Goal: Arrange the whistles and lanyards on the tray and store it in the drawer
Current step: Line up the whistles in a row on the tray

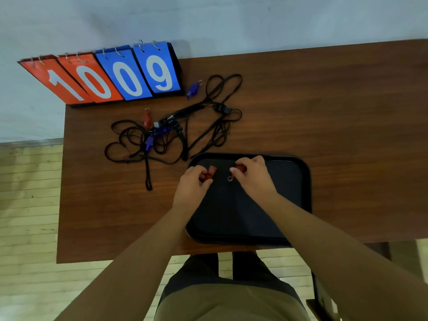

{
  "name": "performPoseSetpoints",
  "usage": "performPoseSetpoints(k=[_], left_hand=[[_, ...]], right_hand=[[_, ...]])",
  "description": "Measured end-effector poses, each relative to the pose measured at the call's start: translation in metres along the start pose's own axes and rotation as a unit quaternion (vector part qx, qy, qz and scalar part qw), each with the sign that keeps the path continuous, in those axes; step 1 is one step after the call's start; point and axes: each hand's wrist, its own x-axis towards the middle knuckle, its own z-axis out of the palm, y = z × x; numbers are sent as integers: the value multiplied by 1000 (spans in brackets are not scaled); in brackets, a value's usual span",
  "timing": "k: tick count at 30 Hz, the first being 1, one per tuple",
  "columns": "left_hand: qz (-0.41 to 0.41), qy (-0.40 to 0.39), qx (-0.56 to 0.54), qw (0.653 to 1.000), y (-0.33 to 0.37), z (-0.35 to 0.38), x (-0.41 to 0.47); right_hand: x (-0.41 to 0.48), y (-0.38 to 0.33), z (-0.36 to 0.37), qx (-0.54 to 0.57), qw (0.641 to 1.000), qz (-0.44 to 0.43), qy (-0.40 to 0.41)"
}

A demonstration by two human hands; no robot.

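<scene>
Pinching a red whistle (pixel 209 173) each, left hand (pixel 193 184), right hand (pixel 253 176), over black tray (pixel 298 181); tangled lanyards (pixel 166 137) beyond.

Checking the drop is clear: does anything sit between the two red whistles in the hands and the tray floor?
Nothing visible does. The left hand and right hand each hold a red whistle just over the bare black tray; the lanyard tangle lies outside its rim.

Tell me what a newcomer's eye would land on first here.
First the scoreboard at the table's far left corner, its red and blue cards reading 10 and 09. Next the tangle of black lanyards in front of it, with red, blue and black whistles mixed in. Then the black tray at the near edge, where the left hand and right hand each hold a red whistle.
</scene>
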Motion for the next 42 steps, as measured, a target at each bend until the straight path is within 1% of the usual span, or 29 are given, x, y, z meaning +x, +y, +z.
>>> performPoseSetpoints(k=[3, 5, 8, 11, 15, 17, 23, 29, 31, 35, 42], left_hand=[[-19, 5, -12, 1000, 1, 3, 0], [-26, 6, -26, 999, 2, 5, 1], [-21, 11, -28, 999, 1, 8, 4], [-33, 14, -30, 999, 0, 11, 6], [-27, 15, -35, 999, 1, 13, 7], [-28, 16, -37, 999, 1, 13, 8], [-21, 11, -67, 997, 6, 12, 12], [-14, -7, -126, 992, 12, 12, 16], [-15, -5, -127, 992, 12, 12, 18], [4, -11, -92, 996, 14, 14, 19], [33, -13, -95, 995, 24, 18, 24]], right_hand=[[1, -3, 7, -45, 998, -44, -10], [2, -2, 8, -42, 997, -66, -9], [1, 1, 6, -4, 999, -32, 16], [-2, 9, 6, -26, 999, 9, 42], [-5, 12, 10, -38, 999, 23, 24], [-5, 8, 13, -34, 998, 30, 31], [1, -3, 24, -26, 998, 20, 61], [5, -10, 32, -10, 999, 14, 42], [7, -11, 32, -2, 999, 18, 36], [9, -12, 29, 2, 999, 22, 35], [8, -8, 27, 16, 998, 34, 53]])
